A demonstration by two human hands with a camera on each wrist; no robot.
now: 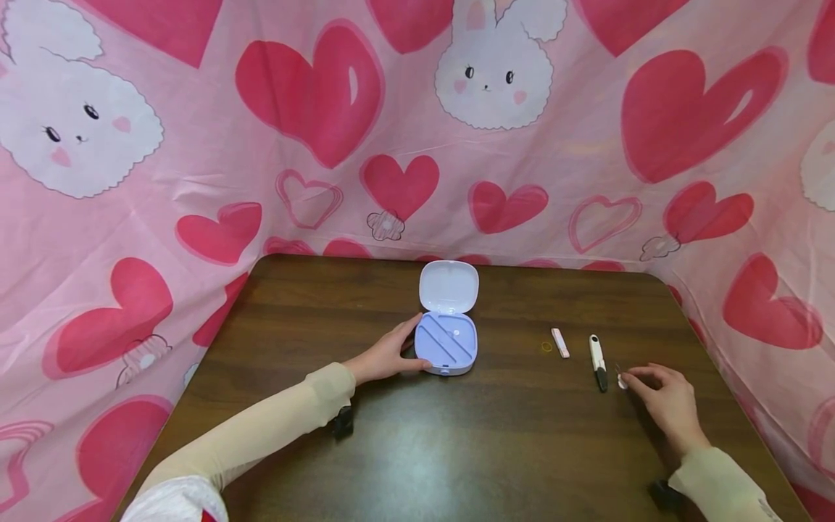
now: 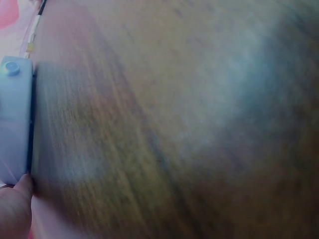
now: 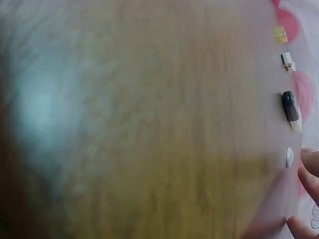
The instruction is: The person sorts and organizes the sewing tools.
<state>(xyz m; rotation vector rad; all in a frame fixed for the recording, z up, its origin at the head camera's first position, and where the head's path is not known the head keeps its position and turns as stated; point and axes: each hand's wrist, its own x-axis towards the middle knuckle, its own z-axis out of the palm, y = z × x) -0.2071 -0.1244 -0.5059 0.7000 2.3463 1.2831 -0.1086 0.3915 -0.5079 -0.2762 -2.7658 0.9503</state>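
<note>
My left hand (image 1: 391, 354) grips the left side of a lilac compartment case (image 1: 438, 341), thumb at its front corner and fingers at the back left. The case's white lid (image 1: 449, 286) is raised; a diagonal divider crosses the tray, with a small pale round piece inside. The case's front button (image 2: 11, 68) shows in the left wrist view. On the right, my right hand (image 1: 668, 402) is over a small white disc (image 1: 622, 381) with a thin loop. In the right wrist view its fingers lie just beside the disc (image 3: 289, 157), a slight gap between.
Left of the right hand lies a slim white tool with a black end (image 1: 598, 362). Beyond it are a narrow pink and white bar (image 1: 559, 343) and a small yellow ring-like piece (image 1: 546, 347). Heart-print cloth (image 1: 404, 181) surrounds the brown table (image 1: 313, 312).
</note>
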